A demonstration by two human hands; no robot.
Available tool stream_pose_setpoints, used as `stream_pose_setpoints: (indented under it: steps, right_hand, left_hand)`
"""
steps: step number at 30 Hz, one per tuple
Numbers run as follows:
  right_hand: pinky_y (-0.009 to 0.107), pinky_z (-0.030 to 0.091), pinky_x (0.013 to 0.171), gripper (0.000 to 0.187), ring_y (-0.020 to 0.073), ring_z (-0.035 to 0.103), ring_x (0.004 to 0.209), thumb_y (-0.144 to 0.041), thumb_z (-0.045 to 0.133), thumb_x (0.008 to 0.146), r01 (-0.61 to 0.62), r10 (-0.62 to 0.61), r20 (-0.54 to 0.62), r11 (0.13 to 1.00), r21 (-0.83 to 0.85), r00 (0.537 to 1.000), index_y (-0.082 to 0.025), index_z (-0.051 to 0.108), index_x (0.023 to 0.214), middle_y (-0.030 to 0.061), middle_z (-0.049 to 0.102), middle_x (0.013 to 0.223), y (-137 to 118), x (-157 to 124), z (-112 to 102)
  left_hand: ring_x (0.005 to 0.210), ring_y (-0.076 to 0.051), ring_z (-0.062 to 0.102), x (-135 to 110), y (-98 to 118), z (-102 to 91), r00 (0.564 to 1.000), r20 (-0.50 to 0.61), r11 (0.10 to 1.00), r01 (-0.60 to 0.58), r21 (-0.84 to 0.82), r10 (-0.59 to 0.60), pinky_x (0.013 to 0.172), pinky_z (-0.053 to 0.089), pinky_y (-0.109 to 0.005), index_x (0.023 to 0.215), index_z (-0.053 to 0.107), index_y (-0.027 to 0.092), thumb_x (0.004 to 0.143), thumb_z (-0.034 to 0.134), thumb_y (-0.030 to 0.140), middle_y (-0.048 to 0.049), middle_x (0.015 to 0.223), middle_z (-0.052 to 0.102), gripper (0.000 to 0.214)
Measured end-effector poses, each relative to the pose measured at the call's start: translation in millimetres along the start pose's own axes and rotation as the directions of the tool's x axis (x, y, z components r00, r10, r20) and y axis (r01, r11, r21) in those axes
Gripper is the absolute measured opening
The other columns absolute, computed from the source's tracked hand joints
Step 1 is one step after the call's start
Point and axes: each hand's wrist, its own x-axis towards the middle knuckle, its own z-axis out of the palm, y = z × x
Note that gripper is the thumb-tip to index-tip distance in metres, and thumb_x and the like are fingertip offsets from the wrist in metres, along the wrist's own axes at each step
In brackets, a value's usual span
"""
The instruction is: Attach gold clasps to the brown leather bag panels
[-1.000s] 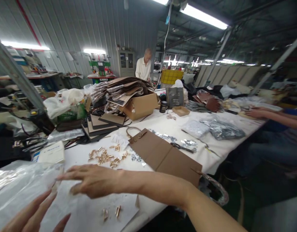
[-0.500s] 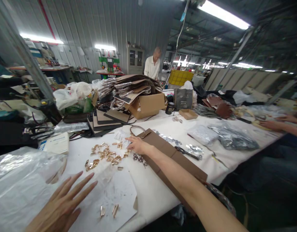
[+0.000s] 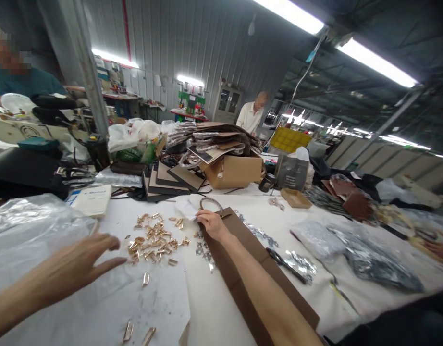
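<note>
My left hand (image 3: pixel 90 257) hovers over the white sheet at the left, holding nothing, its thumb apart from the fingers. My right hand (image 3: pixel 213 225) reaches across a long brown panel (image 3: pixel 239 269) with a looped handle (image 3: pixel 210 201) at its far end. Its thumb and fingers are closed at the edge of a crumpled, whitish thin wrap (image 3: pixel 186 209). Between the hands lies a heap of gold-coloured metal clips (image 3: pixel 154 238). A few more gold clips (image 3: pixel 128 331) lie nearer to me. Small silver metal plates (image 3: pixel 203 250) sit beside the panel's left edge.
Scissors (image 3: pixel 286 265) and silver pieces (image 3: pixel 301 265) lie right of the panel. Plastic-wrapped packs (image 3: pixel 376 259) are farther right, near another person's hand (image 3: pixel 439 250). A cardboard box (image 3: pixel 236 170) and stacked boards stand behind. Clear plastic (image 3: pixel 37 226) covers the left side.
The view has swung left and tilted. My left hand has turned, its fingers less spread. My right hand's fingers have closed at the whitish wrap. Some gold clips have shifted.
</note>
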Motion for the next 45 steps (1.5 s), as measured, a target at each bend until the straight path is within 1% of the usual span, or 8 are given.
stream_pose_setpoints:
  steps: [3, 8, 11, 14, 23, 28, 35, 45]
  right_hand:
    - [0.036, 0.056, 0.102, 0.03, 0.0213, 0.073, 0.105, -0.027, 0.054, 0.102, -0.042, 0.049, -0.08, 0.995, 0.091, 0.996, -0.018, 0.081, 0.093, 0.0099, 0.077, 0.114, 1, -1, 1]
    - [0.038, 0.057, 0.1, 0.033, 0.0238, 0.072, 0.107, -0.036, 0.051, 0.104, -0.05, 0.081, -0.164, 0.981, 0.186, 0.983, -0.022, 0.081, 0.098, 0.0104, 0.076, 0.116, -4, -7, 0]
    - [0.039, 0.057, 0.099, 0.033, 0.0249, 0.071, 0.108, -0.039, 0.052, 0.103, -0.029, 0.065, -0.168, 0.977, 0.211, 0.984, -0.025, 0.081, 0.098, 0.0093, 0.076, 0.115, -11, -9, -1]
    - [0.04, 0.057, 0.1, 0.031, 0.0254, 0.071, 0.108, -0.04, 0.054, 0.102, -0.01, 0.052, -0.154, 0.964, 0.265, 0.987, -0.026, 0.082, 0.098, 0.0091, 0.076, 0.114, -15, -11, 0]
    - [0.047, 0.043, 0.119, 0.033, 0.0283, 0.054, 0.137, -0.048, 0.058, 0.1, -0.044, 0.115, -0.205, 0.944, 0.326, 0.972, -0.025, 0.082, 0.104, 0.0116, 0.054, 0.15, -36, -4, -19]
    - [0.046, 0.033, 0.125, 0.024, 0.0287, 0.04, 0.15, -0.039, 0.064, 0.099, 0.052, -0.026, -0.114, 0.972, 0.231, 0.993, -0.027, 0.082, 0.112, 0.0082, 0.042, 0.163, -80, 15, -31]
    - [0.034, 0.05, 0.105, 0.027, 0.0216, 0.067, 0.111, -0.018, 0.051, 0.103, 0.084, -0.085, -0.249, 0.996, -0.015, 0.965, -0.016, 0.077, 0.108, 0.012, 0.072, 0.119, -112, 57, -30]
    - [0.029, 0.051, 0.104, 0.03, 0.0196, 0.066, 0.113, -0.022, 0.045, 0.106, 0.26, -0.285, -0.217, 0.956, -0.138, 0.934, -0.017, 0.075, 0.11, 0.0095, 0.07, 0.122, -145, 69, -48]
  left_hand:
    - [0.114, -0.03, 0.071, 58, 34, 2.1, 0.996, 0.052, 0.993, -0.062, -0.098, 0.067, 0.101, 0.055, -0.045, 0.13, 0.066, 0.026, 0.097, 0.053, 0.054, -0.0103, 0.133, 0.07, 0.045]
    - [0.13, -0.028, 0.063, 149, 72, 55.2, 0.988, -0.002, 0.974, -0.153, -0.169, 0.154, 0.108, 0.05, -0.041, 0.149, 0.05, 0.021, 0.101, 0.049, 0.033, -0.0156, 0.157, 0.052, 0.05]
    - [0.129, -0.025, 0.064, 188, 80, 81.6, 0.98, -0.001, 0.967, -0.196, -0.162, 0.198, 0.106, 0.05, -0.035, 0.14, 0.062, 0.023, 0.095, 0.057, 0.023, -0.0121, 0.146, 0.064, 0.046]
    - [0.102, -0.021, 0.074, 207, 83, 87.1, 0.974, 0.027, 0.965, -0.22, -0.142, 0.226, 0.09, 0.054, -0.03, 0.105, 0.079, 0.024, 0.091, 0.064, 0.021, -0.0067, 0.105, 0.081, 0.02]
    - [0.083, -0.025, 0.072, 209, 82, 18.5, 0.993, -0.05, 0.992, -0.1, 0.075, 0.104, 0.075, 0.051, -0.034, 0.084, 0.079, 0.022, 0.093, 0.061, 0.031, -0.0091, 0.08, 0.076, 0.022]
    - [0.1, -0.025, 0.069, 208, 91, -22.9, 0.973, -0.015, 0.962, -0.223, 0.157, 0.228, 0.086, 0.05, -0.032, 0.089, 0.078, 0.024, 0.095, 0.062, 0.035, -0.0084, 0.091, 0.075, 0.021]
    - [0.104, -0.023, 0.069, 194, 101, -54.6, 0.958, 0.071, 0.933, -0.285, 0.221, 0.276, 0.088, 0.05, -0.031, 0.105, 0.071, 0.024, 0.099, 0.063, 0.033, -0.0076, 0.106, 0.074, 0.014]
    - [0.095, -0.036, 0.074, 161, 75, -60.4, 0.987, 0.066, 0.957, 0.125, 0.262, -0.147, 0.078, 0.057, -0.043, 0.101, 0.073, 0.018, 0.081, 0.061, 0.012, -0.02, 0.106, 0.075, 0.024]
